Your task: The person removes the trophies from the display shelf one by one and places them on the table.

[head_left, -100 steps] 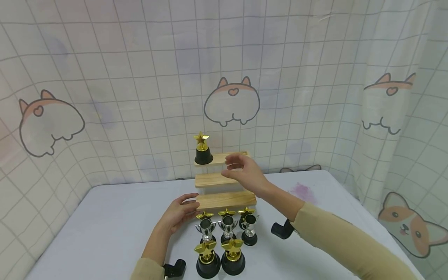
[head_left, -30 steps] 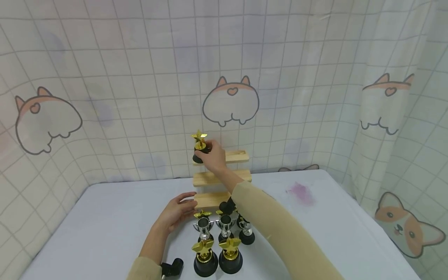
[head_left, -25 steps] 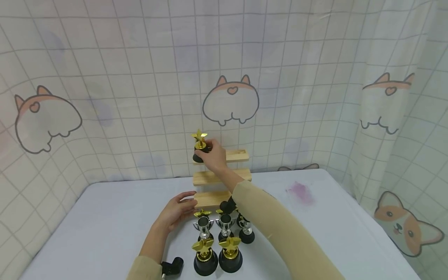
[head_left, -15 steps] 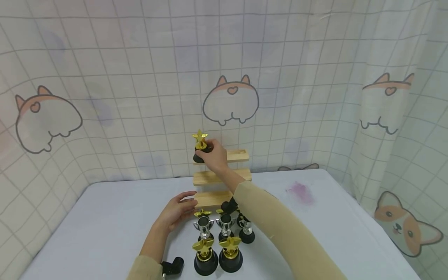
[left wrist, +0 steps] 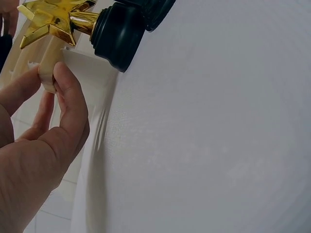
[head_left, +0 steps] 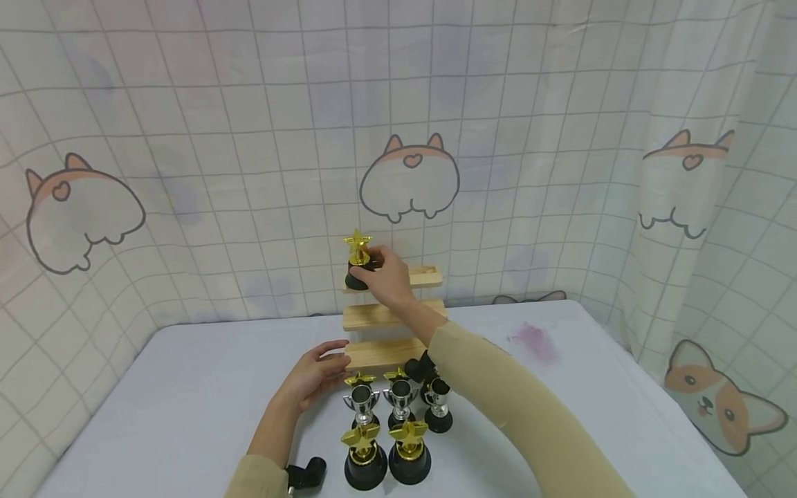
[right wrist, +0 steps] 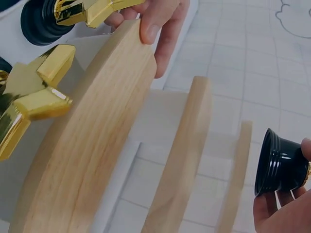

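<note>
My right hand (head_left: 391, 282) grips the black base of a gold star trophy (head_left: 358, 257) at the left end of the top board (head_left: 426, 277) of a stepped wooden rack. In the right wrist view, the trophy's black base (right wrist: 278, 162) appears slightly apart from that board. With thumb and fingers, my left hand (head_left: 314, 377) pinches the left end of the lowest board (head_left: 380, 354); the left wrist view shows this hand (left wrist: 53, 141) from close up. The middle board (head_left: 366, 317) bears nothing that I can see.
In front of the rack stand silver cup trophies (head_left: 401, 395), with gold star trophies (head_left: 360, 379) behind them. Two larger-looking star trophies (head_left: 366, 467) are nearest me. A white cloth covers the table (head_left: 205, 401); a patterned curtain (head_left: 249, 173) hangs behind.
My right hand, earlier unoccupied to the right of the trophy, has moved left and taken hold of it. Lately hand and trophy have shifted slightly right. My left hand stays at the lowest board.
</note>
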Demonstrator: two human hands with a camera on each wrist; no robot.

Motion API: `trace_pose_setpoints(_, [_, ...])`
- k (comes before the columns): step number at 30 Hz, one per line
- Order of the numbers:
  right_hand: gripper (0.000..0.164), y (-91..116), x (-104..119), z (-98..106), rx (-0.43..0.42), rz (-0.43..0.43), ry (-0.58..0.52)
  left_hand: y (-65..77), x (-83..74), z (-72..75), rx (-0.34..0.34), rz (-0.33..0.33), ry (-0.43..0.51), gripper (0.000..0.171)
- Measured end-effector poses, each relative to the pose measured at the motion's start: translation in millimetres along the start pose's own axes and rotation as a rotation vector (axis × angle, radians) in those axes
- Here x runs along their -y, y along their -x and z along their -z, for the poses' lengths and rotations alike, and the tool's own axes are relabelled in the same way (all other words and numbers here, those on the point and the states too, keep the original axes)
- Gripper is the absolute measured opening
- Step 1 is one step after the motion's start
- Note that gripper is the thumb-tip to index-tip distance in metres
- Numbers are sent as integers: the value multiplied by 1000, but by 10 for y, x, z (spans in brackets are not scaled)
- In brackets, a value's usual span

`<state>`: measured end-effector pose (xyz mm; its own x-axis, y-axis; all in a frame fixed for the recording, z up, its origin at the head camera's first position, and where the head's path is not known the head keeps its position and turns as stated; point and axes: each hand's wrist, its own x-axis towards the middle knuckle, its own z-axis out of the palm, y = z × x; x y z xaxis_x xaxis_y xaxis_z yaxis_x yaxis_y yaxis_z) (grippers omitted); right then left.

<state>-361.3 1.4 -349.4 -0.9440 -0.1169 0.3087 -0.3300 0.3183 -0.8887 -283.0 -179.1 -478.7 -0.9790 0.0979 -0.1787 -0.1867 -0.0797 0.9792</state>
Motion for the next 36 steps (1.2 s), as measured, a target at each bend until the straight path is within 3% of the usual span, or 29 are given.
trace_pose_setpoints(18, [52, 217, 110, 246, 62, 7, -31, 3, -18, 12, -3, -6, -5, 47])
trace_pose_setpoints(36, [50, 566, 111, 567, 119, 48, -19, 8, 10, -17, -10, -1, -4, 47])
